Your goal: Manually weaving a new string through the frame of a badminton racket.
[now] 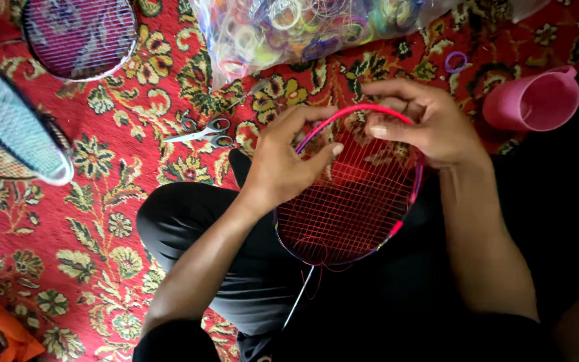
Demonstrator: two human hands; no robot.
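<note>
Pink-framed racket head w/ red string grid rests on lap. Left hand pinches its rim, right hand clenches the top (strings taut); a slipped grip could slacken the weave.

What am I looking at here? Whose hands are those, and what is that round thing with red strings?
The camera sits on a person's head and looks down, so you see their own two hands. The left hand and right hand both grip the top rim of a badminton racket with red strings, resting on their lap. They sit on a red flowered carpet. On it lie scissors, a pink cup, a clear bag of colourful rings, and more rackets.
</note>
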